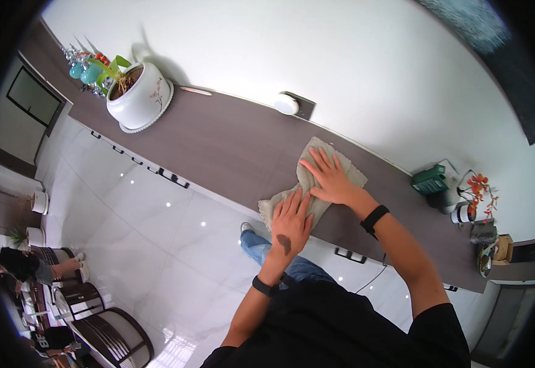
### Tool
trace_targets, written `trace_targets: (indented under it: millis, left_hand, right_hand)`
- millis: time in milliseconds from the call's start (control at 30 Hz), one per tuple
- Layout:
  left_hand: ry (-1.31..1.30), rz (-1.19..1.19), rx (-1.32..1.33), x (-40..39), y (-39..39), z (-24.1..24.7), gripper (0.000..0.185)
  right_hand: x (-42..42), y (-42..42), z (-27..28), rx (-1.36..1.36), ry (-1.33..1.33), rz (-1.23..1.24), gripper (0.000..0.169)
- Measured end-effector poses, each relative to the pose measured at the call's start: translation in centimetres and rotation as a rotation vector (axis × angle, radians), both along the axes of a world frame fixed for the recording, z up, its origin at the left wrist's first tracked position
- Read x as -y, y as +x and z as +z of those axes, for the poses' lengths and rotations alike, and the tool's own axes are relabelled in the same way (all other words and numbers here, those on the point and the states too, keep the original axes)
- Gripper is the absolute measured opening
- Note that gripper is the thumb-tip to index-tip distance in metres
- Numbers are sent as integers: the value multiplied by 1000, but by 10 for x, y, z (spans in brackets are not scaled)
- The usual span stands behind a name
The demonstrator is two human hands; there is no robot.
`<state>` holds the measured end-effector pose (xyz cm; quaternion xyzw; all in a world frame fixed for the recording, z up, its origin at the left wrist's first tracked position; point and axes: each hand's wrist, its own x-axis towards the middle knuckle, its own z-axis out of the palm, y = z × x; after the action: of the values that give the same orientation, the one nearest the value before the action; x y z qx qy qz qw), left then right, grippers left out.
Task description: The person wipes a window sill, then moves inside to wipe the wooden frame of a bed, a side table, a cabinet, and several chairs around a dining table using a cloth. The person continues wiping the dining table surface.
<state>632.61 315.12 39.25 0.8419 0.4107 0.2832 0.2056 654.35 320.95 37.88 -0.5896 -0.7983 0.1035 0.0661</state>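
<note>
A beige-grey cloth (355,174) lies spread and partly bunched on the brown top of a long, low cabinet (230,142). My right hand (332,181) rests palm down on its far part, fingers spread. Closer to me, my left hand (291,226) presses flat on the cloth near the cabinet's front edge, its fingers slightly apart. Neither hand has its fingers closed around the fabric. Dark bands circle both wrists.
To the left stand a white flowerpot (134,103) with a plant and turquoise ornaments (88,72). A pencil-like stick (196,91) and a round white device (286,104) are by the wall. Rightward are a green box (429,179) and orange flowers (478,185). People sit near chairs (113,336).
</note>
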Motion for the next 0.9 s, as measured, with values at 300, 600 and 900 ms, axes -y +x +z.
trace_targets:
  millis: [300,600,900]
  left_hand:
    - [-100,-76,-78,-118,-96,7,57]
    - [-93,-132,-134,-210,-172,7,59]
    - [-67,-188,-128,-268,-240,0,59]
  right_hand:
    - [-107,-98,14,-39,-1,-19,81]
    - [-192,-172,13,-67,20,-34,80]
    - [-241,-236,9,-40,23,-61,79]
